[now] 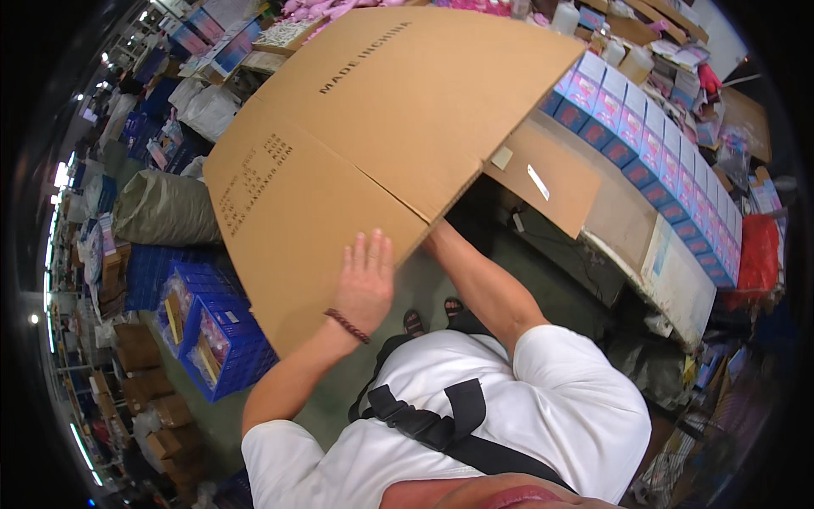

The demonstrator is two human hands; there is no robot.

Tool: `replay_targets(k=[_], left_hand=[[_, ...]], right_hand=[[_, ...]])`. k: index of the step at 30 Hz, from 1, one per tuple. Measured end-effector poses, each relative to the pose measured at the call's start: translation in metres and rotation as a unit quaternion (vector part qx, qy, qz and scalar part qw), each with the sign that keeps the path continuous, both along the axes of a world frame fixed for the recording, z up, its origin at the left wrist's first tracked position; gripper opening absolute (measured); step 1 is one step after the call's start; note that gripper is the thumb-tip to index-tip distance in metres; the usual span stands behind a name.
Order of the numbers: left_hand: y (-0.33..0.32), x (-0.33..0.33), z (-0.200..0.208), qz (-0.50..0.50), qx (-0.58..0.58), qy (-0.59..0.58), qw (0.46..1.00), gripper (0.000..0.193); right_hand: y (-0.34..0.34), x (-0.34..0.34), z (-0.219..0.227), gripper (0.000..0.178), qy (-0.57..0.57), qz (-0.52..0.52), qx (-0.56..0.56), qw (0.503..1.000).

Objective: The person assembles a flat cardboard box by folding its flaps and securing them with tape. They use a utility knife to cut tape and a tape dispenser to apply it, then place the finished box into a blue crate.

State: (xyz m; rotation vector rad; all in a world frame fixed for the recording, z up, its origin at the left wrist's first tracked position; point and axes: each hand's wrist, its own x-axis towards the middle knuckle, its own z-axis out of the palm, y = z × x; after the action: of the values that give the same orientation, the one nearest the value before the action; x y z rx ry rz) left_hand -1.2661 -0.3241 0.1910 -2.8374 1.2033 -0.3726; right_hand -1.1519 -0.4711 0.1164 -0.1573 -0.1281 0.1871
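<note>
A large brown cardboard carton [373, 136] fills the upper middle of the view, tilted in front of me. It looks folded flat, with dark print on its face and a slit running in from its near right edge. My left hand [365, 276] lies flat against the lower part of that face, fingers stretched out together. Reaching to the carton's near right edge is my right hand [434, 237]. Its fingers pass behind the cardboard and are hidden, so their grip does not show.
On the right, a worktable [678, 280] carries a long row of small blue and pink boxes [653, 157]. A loose cardboard piece [551, 182] juts over its near side. Blue plastic crates [222, 339] and a stuffed grey-green sack [161, 208] stand on the left. Pink items [335, 8] lie beyond the carton.
</note>
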Motion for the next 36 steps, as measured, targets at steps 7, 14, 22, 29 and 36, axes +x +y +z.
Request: replay_targets(k=[7,14,22,29,36], left_hand=[[-0.013,0.001,-0.065,0.018,-0.049,-0.005,0.999,0.046],[0.003,0.000,-0.101,0.015,-0.080,0.148,0.986,0.063],[0.155,0.008,-0.127,0.304,-0.192,0.022,0.933,0.062],[0.230,-0.011,-0.152,0.578,-0.366,0.197,0.702,0.074],[0.206,-0.028,-0.176,0.479,-0.513,0.319,0.637,0.067]], right_hand=[[-0.025,-0.005,-0.047,0.060,0.059,0.008,-0.033,0.998],[-0.057,-0.044,-0.106,0.056,0.376,-0.113,-0.200,0.898],[-0.092,-0.069,-0.074,0.042,0.325,-0.113,-0.291,0.892],[-0.095,-0.064,-0.081,0.037,0.337,-0.117,-0.366,0.859],[-0.098,-0.063,-0.086,0.032,0.310,-0.121,-0.373,0.866]])
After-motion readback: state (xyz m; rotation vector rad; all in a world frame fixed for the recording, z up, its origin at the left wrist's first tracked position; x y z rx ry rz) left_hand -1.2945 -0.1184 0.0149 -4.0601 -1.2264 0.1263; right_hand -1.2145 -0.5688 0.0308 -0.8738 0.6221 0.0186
